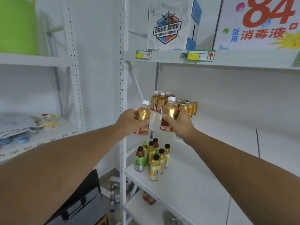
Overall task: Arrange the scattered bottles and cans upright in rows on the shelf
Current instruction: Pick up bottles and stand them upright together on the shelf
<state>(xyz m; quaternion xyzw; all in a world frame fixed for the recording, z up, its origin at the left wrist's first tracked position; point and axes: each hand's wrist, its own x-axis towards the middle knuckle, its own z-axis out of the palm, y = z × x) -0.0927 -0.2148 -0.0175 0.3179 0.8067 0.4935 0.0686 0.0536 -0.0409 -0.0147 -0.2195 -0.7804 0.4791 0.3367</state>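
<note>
At nine o'clock the left hand (129, 121) is wrapped around a white-capped plastic bottle of amber tea with a red label (143, 118), held upright. Just to its right, at three o'clock, the right hand (180, 122) grips a second matching amber bottle (169, 116), also upright — the two bottles near each other but apart. Behind them, at twelve o'clock, a cluster of like bottles (158, 102) stands on the white metal shelf (227, 127), with gold cans (188, 107) at their right — all upright.
</note>
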